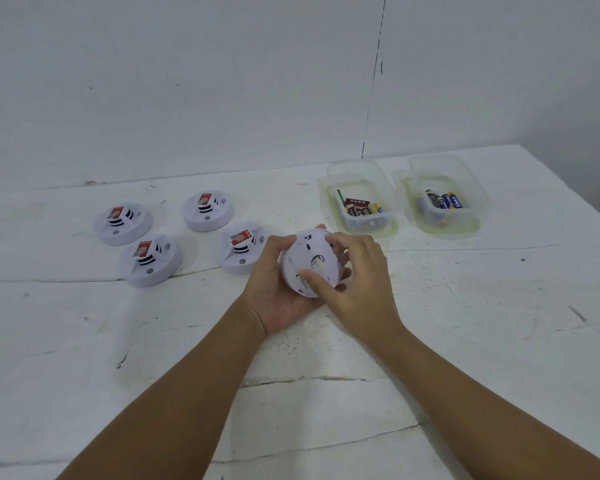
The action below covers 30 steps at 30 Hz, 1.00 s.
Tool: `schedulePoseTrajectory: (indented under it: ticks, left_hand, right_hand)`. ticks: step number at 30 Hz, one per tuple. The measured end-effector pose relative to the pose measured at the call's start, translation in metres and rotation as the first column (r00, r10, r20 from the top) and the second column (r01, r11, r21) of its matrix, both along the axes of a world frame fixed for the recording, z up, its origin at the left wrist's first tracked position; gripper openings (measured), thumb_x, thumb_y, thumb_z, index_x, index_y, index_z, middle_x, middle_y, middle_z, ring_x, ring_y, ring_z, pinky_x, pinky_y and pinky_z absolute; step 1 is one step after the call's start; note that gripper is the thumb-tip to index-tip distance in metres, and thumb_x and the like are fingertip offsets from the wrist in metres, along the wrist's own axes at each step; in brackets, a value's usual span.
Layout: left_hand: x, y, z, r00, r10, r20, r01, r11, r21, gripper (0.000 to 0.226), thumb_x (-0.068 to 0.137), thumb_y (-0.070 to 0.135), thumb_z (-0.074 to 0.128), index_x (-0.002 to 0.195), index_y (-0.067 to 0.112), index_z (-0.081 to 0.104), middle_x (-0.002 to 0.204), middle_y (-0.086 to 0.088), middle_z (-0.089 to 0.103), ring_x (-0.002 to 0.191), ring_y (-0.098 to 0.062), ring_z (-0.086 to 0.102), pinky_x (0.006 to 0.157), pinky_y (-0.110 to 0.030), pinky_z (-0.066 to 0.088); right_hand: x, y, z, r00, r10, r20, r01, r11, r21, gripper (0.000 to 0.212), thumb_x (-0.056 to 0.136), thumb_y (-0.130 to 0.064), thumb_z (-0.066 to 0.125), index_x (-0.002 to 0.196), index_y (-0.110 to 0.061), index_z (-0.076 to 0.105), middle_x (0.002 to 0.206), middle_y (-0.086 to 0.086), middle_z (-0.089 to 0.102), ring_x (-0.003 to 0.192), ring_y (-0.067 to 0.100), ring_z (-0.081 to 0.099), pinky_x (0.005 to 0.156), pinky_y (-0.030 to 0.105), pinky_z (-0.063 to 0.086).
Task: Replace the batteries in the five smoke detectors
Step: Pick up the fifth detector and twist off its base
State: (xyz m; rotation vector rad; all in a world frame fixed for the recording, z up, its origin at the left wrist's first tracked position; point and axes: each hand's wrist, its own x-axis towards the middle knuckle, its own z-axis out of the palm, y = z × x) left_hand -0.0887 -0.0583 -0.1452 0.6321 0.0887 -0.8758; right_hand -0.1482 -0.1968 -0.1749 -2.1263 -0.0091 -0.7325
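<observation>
Left hand (pixel 274 292) cradles the upturned smoke detector (pixel 310 263), right hand (pixel 357 282) fingers (pixel 314 277) curled round its back — best twist gently, keeping it steady above the desk (pixel 465 323).

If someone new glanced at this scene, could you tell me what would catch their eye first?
Probably the white smoke detector held up at the centre, its back to the camera, gripped by the left hand and the right hand. Next, four more detectors lie on the white table at left, each with a red label, and two clear tubs of batteries sit at right.
</observation>
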Motion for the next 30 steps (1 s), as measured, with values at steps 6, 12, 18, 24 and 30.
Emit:
schedulePoseTrajectory:
  ticks: [6, 12, 18, 24, 30]
  left_hand:
    - [0.006, 0.006, 0.016, 0.982, -0.027, 0.187, 0.005, 0.993, 0.115, 0.048, 0.095, 0.045, 0.053, 0.135, 0.018, 0.061, 0.122, -0.012, 0.069, 0.11, -0.032, 0.069, 0.093, -0.052, 0.056]
    - [0.018, 0.013, 0.057, 0.968, 0.007, 0.251, -0.047, 0.987, 0.152, 0.046, 0.099, 0.059, 0.049, 0.107, 0.018, 0.067, 0.105, -0.007, 0.073, 0.094, -0.029, 0.073, 0.076, -0.04, 0.06]
    - [0.019, 0.015, 0.069, 0.966, 0.052, 0.252, -0.093, 0.983, 0.155, 0.043, 0.1, 0.051, 0.049, 0.097, 0.016, 0.074, 0.098, -0.007, 0.073, 0.085, -0.025, 0.072, 0.069, -0.034, 0.061]
    - [0.024, 0.02, 0.065, 0.964, 0.065, 0.258, -0.121, 0.971, 0.204, 0.045, 0.099, 0.052, 0.052, 0.092, 0.016, 0.078, 0.1, -0.007, 0.072, 0.09, -0.025, 0.07, 0.077, -0.036, 0.059]
    - [0.027, 0.021, 0.066, 0.956, 0.067, 0.286, -0.14, 0.96, 0.242, 0.045, 0.099, 0.053, 0.052, 0.096, 0.015, 0.077, 0.102, -0.007, 0.071, 0.093, -0.025, 0.068, 0.092, -0.041, 0.051]
  right_hand:
    - [-0.002, 0.005, 0.016, 0.997, 0.068, 0.03, -0.07, 0.995, 0.066, 0.06, 0.08, -0.044, 0.086, 0.131, -0.024, 0.061, 0.116, -0.009, 0.056, 0.109, 0.01, 0.056, 0.087, 0.01, 0.043]
    - [0.012, 0.014, 0.056, 0.996, 0.085, 0.012, -0.086, 0.996, 0.03, 0.062, 0.079, -0.046, 0.086, 0.133, -0.03, 0.059, 0.122, -0.012, 0.054, 0.116, 0.005, 0.054, 0.086, 0.018, 0.049]
    - [0.022, 0.015, 0.077, 0.993, 0.118, -0.031, -0.12, 0.991, -0.066, 0.061, 0.078, -0.052, 0.081, 0.13, -0.028, 0.06, 0.119, -0.015, 0.052, 0.108, 0.005, 0.052, 0.083, 0.019, 0.043]
    - [0.027, 0.017, 0.076, 0.988, 0.14, -0.065, -0.143, 0.989, -0.034, 0.057, 0.079, -0.047, 0.084, 0.127, -0.028, 0.06, 0.116, -0.014, 0.055, 0.104, -0.006, 0.053, 0.078, 0.006, 0.04]
    - [0.032, 0.02, 0.075, 0.987, 0.141, -0.078, -0.137, 0.989, 0.052, 0.056, 0.076, -0.042, 0.088, 0.124, -0.028, 0.063, 0.115, -0.015, 0.059, 0.103, -0.002, 0.058, 0.076, 0.005, 0.041]
